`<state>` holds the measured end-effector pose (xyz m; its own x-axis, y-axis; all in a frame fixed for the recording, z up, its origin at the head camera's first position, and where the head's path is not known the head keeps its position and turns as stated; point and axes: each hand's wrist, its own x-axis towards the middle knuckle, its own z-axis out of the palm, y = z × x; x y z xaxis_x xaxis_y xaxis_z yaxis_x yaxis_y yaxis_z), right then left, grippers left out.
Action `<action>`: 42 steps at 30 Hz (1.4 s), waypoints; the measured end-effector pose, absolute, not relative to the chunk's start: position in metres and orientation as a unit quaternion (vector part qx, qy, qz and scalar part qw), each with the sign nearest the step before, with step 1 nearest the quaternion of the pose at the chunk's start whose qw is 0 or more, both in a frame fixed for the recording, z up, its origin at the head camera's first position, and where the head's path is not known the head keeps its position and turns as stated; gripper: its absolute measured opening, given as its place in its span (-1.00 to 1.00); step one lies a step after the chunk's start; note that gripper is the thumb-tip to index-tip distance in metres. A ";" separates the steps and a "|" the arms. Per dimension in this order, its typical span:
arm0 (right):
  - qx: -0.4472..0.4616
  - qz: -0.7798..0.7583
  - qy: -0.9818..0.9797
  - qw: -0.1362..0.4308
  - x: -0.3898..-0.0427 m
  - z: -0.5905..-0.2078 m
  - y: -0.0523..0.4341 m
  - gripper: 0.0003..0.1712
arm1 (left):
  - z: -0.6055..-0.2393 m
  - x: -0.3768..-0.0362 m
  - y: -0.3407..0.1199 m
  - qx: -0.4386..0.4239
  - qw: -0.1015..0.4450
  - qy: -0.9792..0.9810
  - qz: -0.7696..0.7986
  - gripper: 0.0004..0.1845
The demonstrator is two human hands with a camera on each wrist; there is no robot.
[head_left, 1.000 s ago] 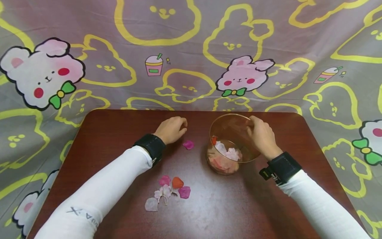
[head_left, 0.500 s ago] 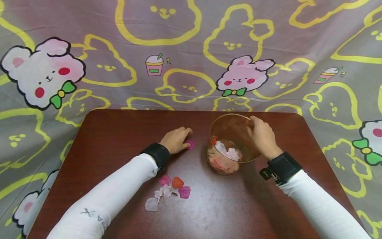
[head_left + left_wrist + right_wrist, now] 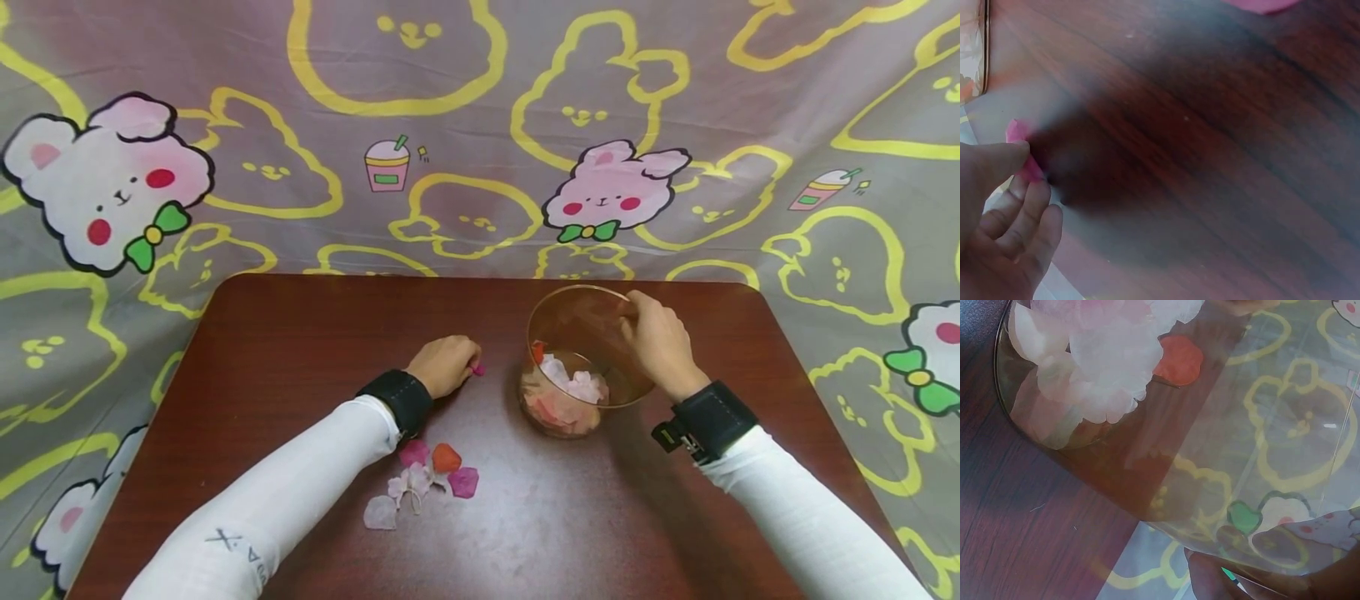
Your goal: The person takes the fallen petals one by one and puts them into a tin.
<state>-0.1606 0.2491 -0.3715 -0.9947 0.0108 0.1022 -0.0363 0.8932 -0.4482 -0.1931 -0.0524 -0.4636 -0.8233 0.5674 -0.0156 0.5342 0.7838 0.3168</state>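
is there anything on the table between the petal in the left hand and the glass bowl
Nothing visible. The left hand pinches the pink petal, and only bare table lies between it and the glass bowl, which the right hand holds at the rim.

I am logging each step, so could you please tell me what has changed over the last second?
The left hand moved toward the person and rightward to the loose magenta petal, curled over it and now pinches it. The right hand stayed gripping the glass bowl rim; the petal pile and table are unchanged.
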 end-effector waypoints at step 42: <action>0.016 0.220 -0.973 0.071 -0.162 -0.373 0.249 -0.89 | -0.332 -0.190 0.032 0.397 -0.017 0.896 0.198 -0.86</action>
